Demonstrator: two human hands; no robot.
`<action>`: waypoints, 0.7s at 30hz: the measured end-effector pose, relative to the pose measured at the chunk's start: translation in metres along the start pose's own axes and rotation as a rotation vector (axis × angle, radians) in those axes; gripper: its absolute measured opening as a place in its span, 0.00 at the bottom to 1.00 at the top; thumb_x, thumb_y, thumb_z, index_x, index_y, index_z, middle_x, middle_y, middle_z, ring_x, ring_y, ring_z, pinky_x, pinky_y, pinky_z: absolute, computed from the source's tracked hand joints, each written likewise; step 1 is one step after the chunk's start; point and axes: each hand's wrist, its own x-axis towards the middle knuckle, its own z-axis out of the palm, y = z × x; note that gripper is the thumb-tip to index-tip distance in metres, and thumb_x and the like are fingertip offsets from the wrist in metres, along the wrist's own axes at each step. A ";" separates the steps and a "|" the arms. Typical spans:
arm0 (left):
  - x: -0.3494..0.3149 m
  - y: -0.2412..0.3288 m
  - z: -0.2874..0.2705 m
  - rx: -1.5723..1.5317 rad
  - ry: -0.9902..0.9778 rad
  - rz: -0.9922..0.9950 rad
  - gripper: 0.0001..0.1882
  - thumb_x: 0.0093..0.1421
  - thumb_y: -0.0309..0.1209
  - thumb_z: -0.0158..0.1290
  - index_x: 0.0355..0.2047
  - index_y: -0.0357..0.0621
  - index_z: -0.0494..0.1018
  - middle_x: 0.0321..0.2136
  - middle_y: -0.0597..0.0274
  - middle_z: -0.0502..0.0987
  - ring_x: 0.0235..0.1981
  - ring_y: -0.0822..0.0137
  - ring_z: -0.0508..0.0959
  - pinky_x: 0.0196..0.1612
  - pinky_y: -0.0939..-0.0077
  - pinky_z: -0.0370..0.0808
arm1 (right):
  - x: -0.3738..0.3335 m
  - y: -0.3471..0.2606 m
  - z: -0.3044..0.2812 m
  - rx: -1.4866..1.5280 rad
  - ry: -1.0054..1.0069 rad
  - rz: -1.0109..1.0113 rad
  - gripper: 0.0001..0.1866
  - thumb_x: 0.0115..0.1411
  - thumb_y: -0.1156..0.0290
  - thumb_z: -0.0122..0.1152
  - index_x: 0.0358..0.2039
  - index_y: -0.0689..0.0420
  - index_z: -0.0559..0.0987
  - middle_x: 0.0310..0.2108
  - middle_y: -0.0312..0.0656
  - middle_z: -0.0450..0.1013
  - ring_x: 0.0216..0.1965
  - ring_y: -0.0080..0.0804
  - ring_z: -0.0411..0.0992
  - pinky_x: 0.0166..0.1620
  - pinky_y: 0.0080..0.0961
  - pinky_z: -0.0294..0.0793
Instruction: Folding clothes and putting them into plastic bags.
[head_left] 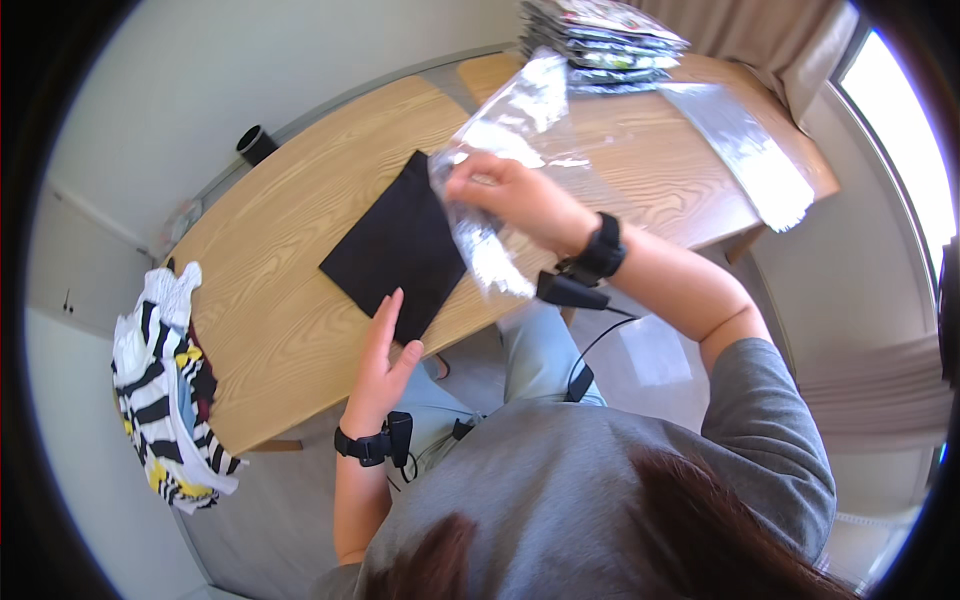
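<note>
A folded black cloth item (395, 245) lies flat on the wooden table, turned at an angle in front of me; it looks like a garment. My left hand (382, 365) is at its near edge, fingers stretched out and thumb apart, holding nothing. Above the table, my right hand (510, 195) pinches the edge of a clear plastic bag (535, 105). The bag hangs shiny and crinkled, its left side overlapping the right corner of the black cloth. Both wrists wear black straps with small devices.
Flat clear bags (745, 150) lie stacked at the table's right end. Filled packages (605, 45) are piled at the back. Striped and white clothes (170, 390) hang over the left end of the table (270, 340). A black bin (256, 145) stands beyond the far edge, near the wall.
</note>
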 end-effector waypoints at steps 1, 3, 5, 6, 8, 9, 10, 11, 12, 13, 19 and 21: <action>-0.005 0.005 -0.005 -0.017 0.086 0.041 0.32 0.62 0.38 0.47 0.63 0.40 0.51 0.62 0.51 0.54 0.65 0.58 0.51 0.64 0.68 0.46 | 0.006 -0.003 0.025 0.045 -0.079 0.020 0.07 0.60 0.69 0.54 0.34 0.58 0.76 0.32 0.34 0.73 0.35 0.17 0.68 0.42 0.15 0.67; -0.016 0.002 -0.016 -0.100 0.298 0.055 0.29 0.63 0.37 0.44 0.63 0.43 0.52 0.64 0.52 0.51 0.65 0.58 0.51 0.64 0.65 0.46 | 0.021 0.001 0.069 -0.004 -0.226 -0.008 0.07 0.59 0.68 0.55 0.32 0.58 0.77 0.35 0.38 0.74 0.43 0.24 0.69 0.47 0.20 0.66; -0.023 0.004 -0.028 -0.098 0.407 0.041 0.27 0.65 0.37 0.41 0.62 0.42 0.51 0.64 0.53 0.49 0.65 0.59 0.50 0.64 0.65 0.46 | 0.035 0.026 0.113 -0.063 -0.226 -0.251 0.08 0.58 0.67 0.57 0.31 0.57 0.78 0.40 0.46 0.74 0.55 0.34 0.63 0.54 0.26 0.63; -0.028 0.006 -0.036 -0.097 0.510 0.028 0.26 0.67 0.37 0.37 0.62 0.41 0.51 0.65 0.54 0.47 0.65 0.60 0.49 0.64 0.65 0.46 | 0.041 0.035 0.133 -0.080 -0.284 -0.248 0.08 0.58 0.66 0.57 0.31 0.57 0.78 0.43 0.49 0.73 0.59 0.37 0.58 0.56 0.27 0.60; -0.036 0.003 -0.045 -0.168 0.570 0.000 0.24 0.67 0.38 0.36 0.61 0.42 0.53 0.65 0.55 0.46 0.65 0.59 0.49 0.64 0.65 0.47 | 0.046 0.041 0.163 -0.101 -0.343 -0.246 0.09 0.58 0.66 0.56 0.31 0.57 0.79 0.45 0.52 0.72 0.63 0.40 0.53 0.58 0.29 0.57; -0.039 0.001 -0.048 -0.246 0.618 -0.030 0.22 0.68 0.38 0.35 0.60 0.42 0.55 0.65 0.55 0.46 0.65 0.59 0.49 0.64 0.65 0.47 | 0.045 0.043 0.173 -0.080 -0.436 -0.180 0.09 0.58 0.65 0.56 0.34 0.57 0.79 0.46 0.52 0.71 0.63 0.40 0.54 0.58 0.29 0.57; -0.046 -0.007 -0.052 -0.279 0.672 -0.079 0.20 0.68 0.38 0.36 0.57 0.42 0.59 0.65 0.57 0.47 0.64 0.62 0.53 0.62 0.67 0.50 | 0.042 0.040 0.182 -0.054 -0.538 -0.111 0.11 0.58 0.65 0.56 0.36 0.56 0.79 0.46 0.52 0.71 0.63 0.40 0.54 0.58 0.29 0.58; -0.051 -0.014 -0.056 -0.285 0.672 -0.081 0.20 0.68 0.38 0.36 0.57 0.42 0.59 0.65 0.57 0.47 0.64 0.62 0.53 0.62 0.67 0.50 | 0.039 0.038 0.184 -0.057 -0.538 -0.106 0.11 0.58 0.65 0.56 0.36 0.56 0.79 0.46 0.52 0.71 0.63 0.40 0.54 0.58 0.29 0.58; -0.055 -0.020 -0.060 -0.226 0.644 -0.150 0.20 0.68 0.38 0.37 0.56 0.41 0.61 0.65 0.56 0.46 0.63 0.64 0.54 0.61 0.68 0.52 | 0.035 0.037 0.183 -0.072 -0.528 -0.082 0.12 0.59 0.64 0.55 0.38 0.56 0.78 0.46 0.51 0.72 0.60 0.39 0.58 0.57 0.28 0.59; -0.058 -0.026 -0.060 -0.172 0.614 -0.225 0.21 0.67 0.39 0.38 0.55 0.40 0.62 0.65 0.56 0.46 0.61 0.65 0.56 0.60 0.70 0.54 | 0.028 0.032 0.179 -0.088 -0.521 -0.049 0.13 0.59 0.64 0.54 0.40 0.57 0.78 0.45 0.50 0.72 0.58 0.39 0.61 0.56 0.28 0.60; -0.062 -0.065 -0.054 -0.246 0.572 -0.326 0.24 0.60 0.25 0.47 0.58 0.37 0.60 0.53 0.50 0.65 0.43 0.71 0.70 0.48 0.78 0.66 | -0.023 0.019 0.091 0.098 -0.012 0.101 0.12 0.58 0.73 0.54 0.43 0.61 0.75 0.38 0.36 0.72 0.41 0.21 0.67 0.46 0.18 0.65; -0.053 -0.058 -0.056 -0.171 0.554 -0.453 0.27 0.58 0.21 0.47 0.59 0.38 0.59 0.36 0.62 0.70 0.32 0.76 0.67 0.37 0.82 0.67 | -0.039 0.048 0.061 0.286 0.382 0.105 0.12 0.57 0.76 0.53 0.42 0.60 0.74 0.38 0.36 0.71 0.41 0.24 0.66 0.45 0.20 0.65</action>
